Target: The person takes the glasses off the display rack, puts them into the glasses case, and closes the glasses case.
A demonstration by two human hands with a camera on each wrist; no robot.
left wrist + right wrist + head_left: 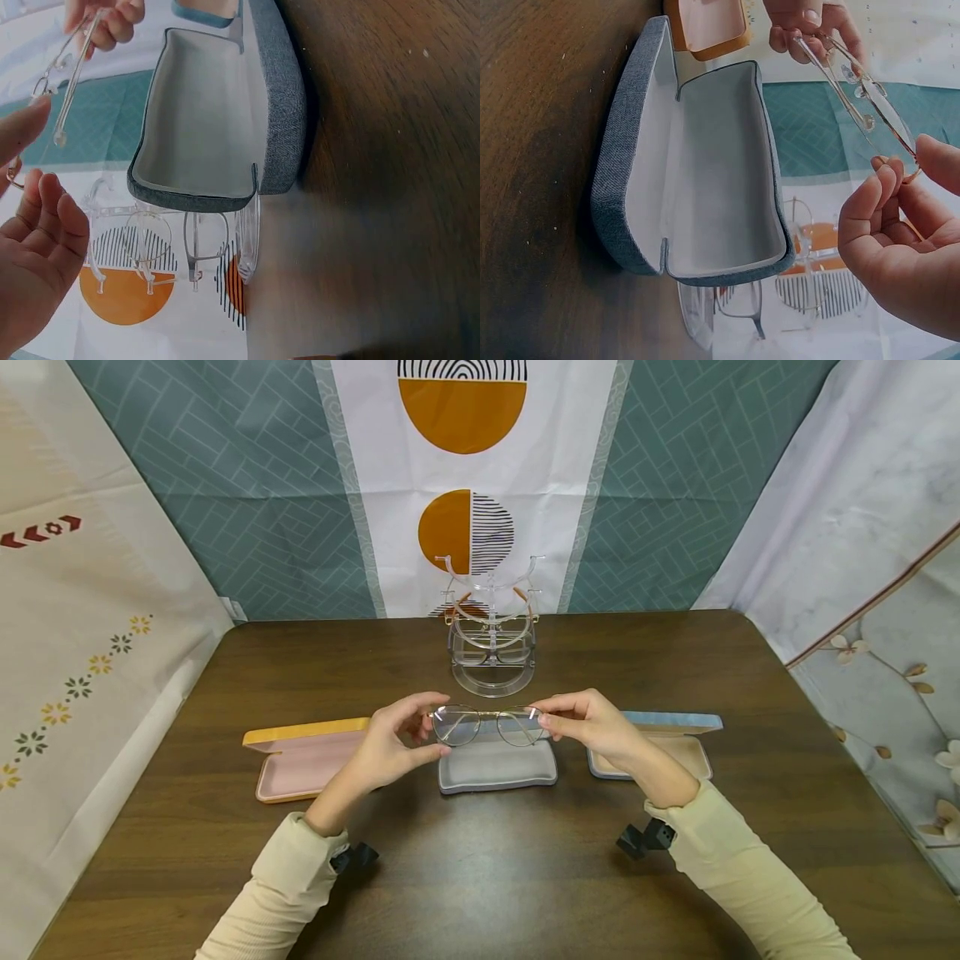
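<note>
Both hands hold a pair of thin gold-rimmed eyeglasses [456, 725] level above an open grey glasses case [498, 770]. My left hand [390, 739] pinches one end of the frame near the hinge, with the thumb underneath. At the other end, my right hand [588, 722] pinches the rim between thumb and fingers. In the right wrist view the temples [832, 82] lie folded along the lenses. The case shows a pale lining [724, 172] and a blue-grey fabric outside [281, 97], with its inside bare.
An open yellow case [303, 772] with pink lining lies to the left, an open blue case [675, 721] with beige lining to the right. Behind stands a clear tiered display stand [492, 681] bearing other glasses [513, 653]. Hanging cloths [285, 485] surround the wooden table [480, 877].
</note>
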